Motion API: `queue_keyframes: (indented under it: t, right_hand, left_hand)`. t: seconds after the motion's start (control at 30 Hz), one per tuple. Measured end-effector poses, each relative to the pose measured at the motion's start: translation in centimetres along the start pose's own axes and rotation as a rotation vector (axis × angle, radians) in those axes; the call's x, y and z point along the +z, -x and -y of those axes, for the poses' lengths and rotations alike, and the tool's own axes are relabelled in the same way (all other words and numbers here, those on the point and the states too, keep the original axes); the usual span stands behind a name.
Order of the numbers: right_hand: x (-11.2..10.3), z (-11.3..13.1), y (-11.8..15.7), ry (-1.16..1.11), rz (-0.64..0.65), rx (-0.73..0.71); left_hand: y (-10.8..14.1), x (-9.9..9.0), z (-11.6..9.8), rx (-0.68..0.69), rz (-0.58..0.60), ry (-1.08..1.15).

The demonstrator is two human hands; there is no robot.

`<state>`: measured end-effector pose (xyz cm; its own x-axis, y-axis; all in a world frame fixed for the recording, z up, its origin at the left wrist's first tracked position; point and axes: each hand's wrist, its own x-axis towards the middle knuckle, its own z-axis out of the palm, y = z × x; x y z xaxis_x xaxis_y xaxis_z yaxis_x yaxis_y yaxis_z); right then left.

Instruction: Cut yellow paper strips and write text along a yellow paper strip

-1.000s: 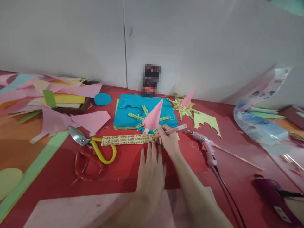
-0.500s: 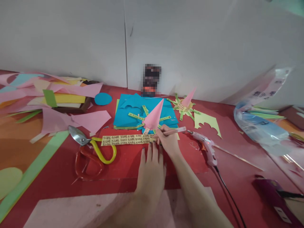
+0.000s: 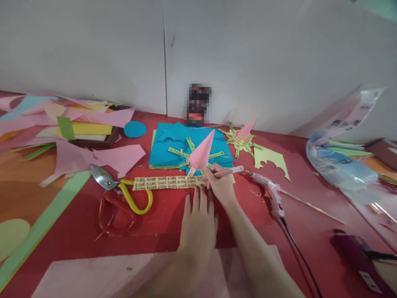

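Observation:
A pale yellow paper strip covered in rows of handwriting lies across a red sheet. My left hand rests flat, fingers stretched out, its fingertips at the strip's lower edge. Pinched in my right hand is a pen, its tip down at the strip's right end, which my fingers partly cover. Just beyond stands a pink paper cone with written green strips spreading from its base, on blue paper.
Scissors with red and yellow handles lie left of the strip. A pink glue gun with a cord lies on the right. Behind are a second cone piece and a phone-like pixelated object. Paper scraps heap at left; a plastic bag sits at right.
My right hand and the pen stay at the strip's right end, with at most a tiny shift. The left hand holds its place, and the view has moved very slightly.

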<state>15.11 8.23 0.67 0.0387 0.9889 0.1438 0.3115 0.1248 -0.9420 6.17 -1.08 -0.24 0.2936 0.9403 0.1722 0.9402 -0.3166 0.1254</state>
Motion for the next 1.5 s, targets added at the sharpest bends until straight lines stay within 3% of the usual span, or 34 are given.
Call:
queue_keyframes:
  t: [0.7,0.87,1.5]
  right_hand:
    - [0.04,0.19,0.05,0.006,0.031,-0.014]
    - [-0.1,-0.06,-0.02,0.026,-0.025,0.014]
    - [-0.18,-0.16,-0.02,0.064,-0.049,0.001]
  left_hand:
    - [-0.01,0.1,0.04,0.0,-0.003,0.011]
    - [-0.03,0.04,0.07,0.01,-0.006,-0.004]
    - [-0.05,-0.09,0.0,0.012,0.006,-0.002]
